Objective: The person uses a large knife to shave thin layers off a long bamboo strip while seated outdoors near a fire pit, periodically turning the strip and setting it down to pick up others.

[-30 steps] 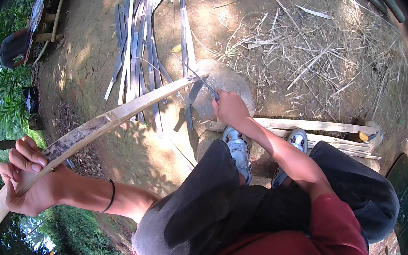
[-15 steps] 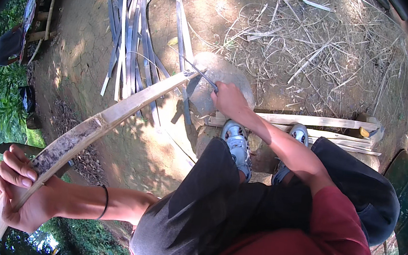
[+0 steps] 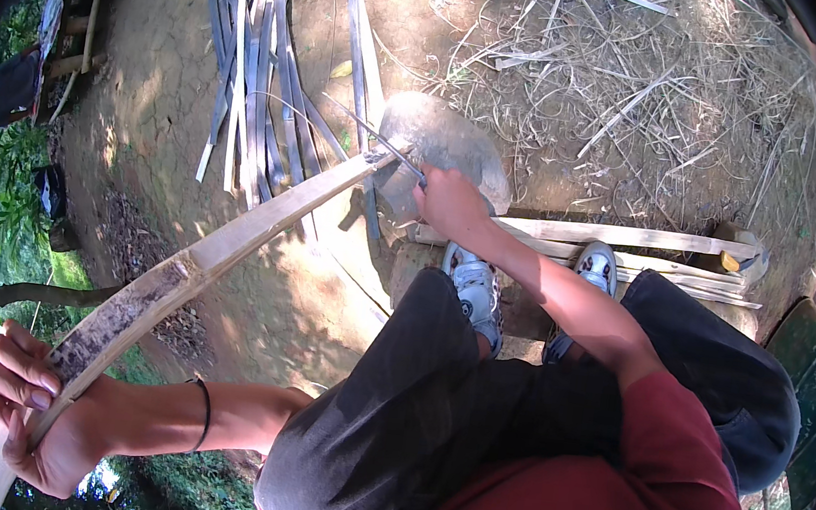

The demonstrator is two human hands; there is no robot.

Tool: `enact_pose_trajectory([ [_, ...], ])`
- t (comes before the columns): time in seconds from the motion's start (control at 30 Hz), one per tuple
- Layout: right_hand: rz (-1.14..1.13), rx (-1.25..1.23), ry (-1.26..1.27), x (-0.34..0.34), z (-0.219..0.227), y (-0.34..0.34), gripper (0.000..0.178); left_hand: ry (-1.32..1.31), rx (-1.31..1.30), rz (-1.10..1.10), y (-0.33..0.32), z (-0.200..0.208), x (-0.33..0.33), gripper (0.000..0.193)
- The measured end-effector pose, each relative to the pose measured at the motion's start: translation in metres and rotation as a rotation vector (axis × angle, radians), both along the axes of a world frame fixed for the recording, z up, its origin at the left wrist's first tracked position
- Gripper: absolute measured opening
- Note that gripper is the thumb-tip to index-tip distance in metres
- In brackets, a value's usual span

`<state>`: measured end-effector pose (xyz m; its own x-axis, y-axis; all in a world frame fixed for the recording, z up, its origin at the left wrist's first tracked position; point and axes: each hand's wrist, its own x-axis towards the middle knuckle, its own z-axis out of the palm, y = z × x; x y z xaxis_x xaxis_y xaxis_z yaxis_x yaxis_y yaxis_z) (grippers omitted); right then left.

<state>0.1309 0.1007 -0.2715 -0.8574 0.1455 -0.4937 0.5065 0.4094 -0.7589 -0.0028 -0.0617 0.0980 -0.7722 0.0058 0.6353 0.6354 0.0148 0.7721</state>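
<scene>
As I watch remotely, the left hand [image 3: 38,409], clutching the bamboo strip [image 3: 227,250], dips toward eight o'clock.
Right hand [image 3: 456,206] grips the knife [image 3: 404,161]; work stays at the tip.

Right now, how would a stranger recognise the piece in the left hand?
Find the rounded stone ahead of the shoes. From its left edge, a long strip runs down-left into the left hand. Unlike the narrower loose strips, it bears dark mottling.

My right hand [image 3: 452,204] hides where I grip the knife [image 3: 364,127]; the lower-left edge cuts off my held strip [image 3: 219,248]
</scene>
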Motion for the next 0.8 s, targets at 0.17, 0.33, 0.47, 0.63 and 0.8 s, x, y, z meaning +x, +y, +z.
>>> enact_pose_trajectory([
  [0.17, 0.024, -0.044, 0.016, 0.0, 0.005, 0.0, 0.026, 0.039, 0.077, -0.026, -0.012, 0.001, 0.009, 0.02],
  [0.33, -0.017, 0.048, 0.062, 0.004, -0.029, -0.003, 0.025, 0.097, 0.16, -0.113, -0.013, 0.001, 0.009, 0.018],
  [0.47, 0.005, 0.054, 0.083, -0.007, -0.037, 0.011, 0.024, 0.08, 0.168, -0.181, -0.012, -0.013, 0.0, 0.015],
  [0.63, -0.002, -0.007, 0.095, -0.015, -0.015, 0.003, 0.024, 0.124, 0.105, -0.09, -0.009, -0.009, 0.0, 0.014],
  [0.8, 0.03, -0.024, 0.124, -0.007, -0.001, -0.004, 0.024, 0.093, 0.167, -0.121, -0.01, -0.002, 0.01, 0.019],
])
